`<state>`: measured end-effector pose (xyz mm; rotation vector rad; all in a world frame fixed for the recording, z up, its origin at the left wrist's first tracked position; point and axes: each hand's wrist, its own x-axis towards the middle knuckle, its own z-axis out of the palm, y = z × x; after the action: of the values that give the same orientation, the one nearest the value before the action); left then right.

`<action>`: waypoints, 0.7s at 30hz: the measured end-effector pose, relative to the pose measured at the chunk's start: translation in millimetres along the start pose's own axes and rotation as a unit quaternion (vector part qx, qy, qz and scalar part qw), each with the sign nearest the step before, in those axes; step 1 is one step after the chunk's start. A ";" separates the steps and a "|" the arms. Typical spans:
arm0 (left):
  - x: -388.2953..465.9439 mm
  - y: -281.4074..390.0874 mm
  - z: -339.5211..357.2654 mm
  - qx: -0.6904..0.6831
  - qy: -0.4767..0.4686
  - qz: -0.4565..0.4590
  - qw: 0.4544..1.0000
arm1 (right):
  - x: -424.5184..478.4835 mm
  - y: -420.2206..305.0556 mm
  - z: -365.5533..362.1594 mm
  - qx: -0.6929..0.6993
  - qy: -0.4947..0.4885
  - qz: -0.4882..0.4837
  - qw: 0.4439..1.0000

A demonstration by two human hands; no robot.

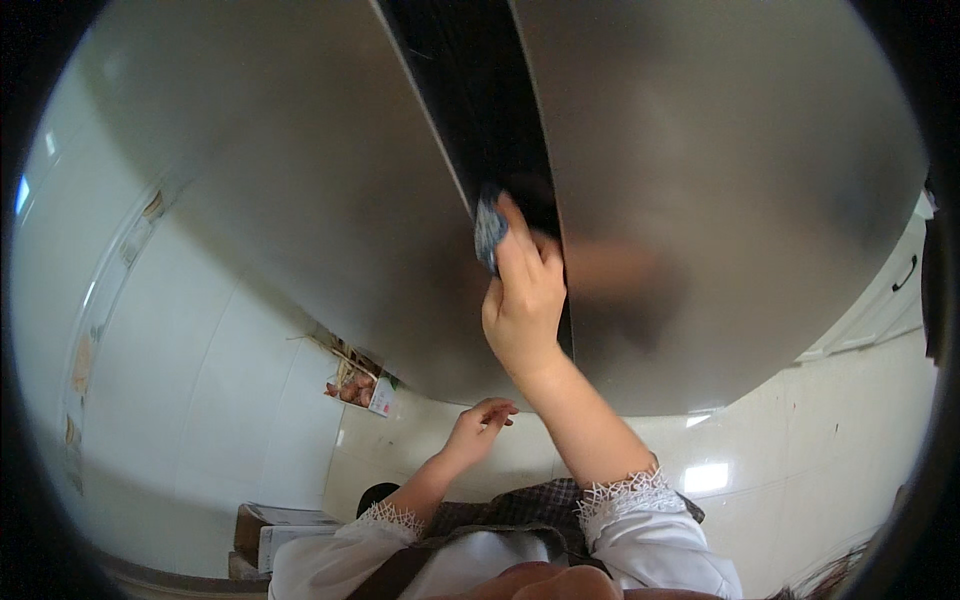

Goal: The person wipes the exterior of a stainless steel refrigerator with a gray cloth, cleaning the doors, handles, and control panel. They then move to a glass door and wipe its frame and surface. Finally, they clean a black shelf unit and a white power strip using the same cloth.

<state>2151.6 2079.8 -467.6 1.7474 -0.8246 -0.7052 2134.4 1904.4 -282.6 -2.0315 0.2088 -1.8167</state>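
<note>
A large metallic grey double-door surface, seemingly a refrigerator [712,150], fills the view before me, with a glossy black strip [472,82] running down between its two panels. My right hand [525,285] is raised against this strip and holds a bluish-grey cloth [490,232] at the strip's left edge. The fingers are slightly blurred. Lower down, my left hand [484,429] hangs near the bottom of the doors with its fingers loosely bent and nothing seen in it.
On the floor at the left wall stands a small box [381,396] of onion-like bulbs. A cardboard box [251,536] is at lower left. White tiled wall [225,360] lies left; a white cabinet with a dark handle [904,274] stands right.
</note>
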 end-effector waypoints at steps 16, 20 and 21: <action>11.9 -13.2 8.2 0.115 0.078 -0.016 0.990 | -287.0 60.3 -36.7 -0.019 -0.400 0.609 0.684; 6.2 -2.0 8.1 0.142 0.058 -0.072 0.986 | -251.8 18.6 -28.6 0.053 -0.340 0.518 0.783; 5.5 4.2 6.4 0.093 0.042 -0.028 0.994 | -235.0 12.7 -27.7 0.113 -0.296 0.516 0.796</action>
<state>2149.0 2070.9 -465.9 1.9596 -0.8081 -0.6028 2076.0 1975.1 -501.2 -1.6463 0.6988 -0.4770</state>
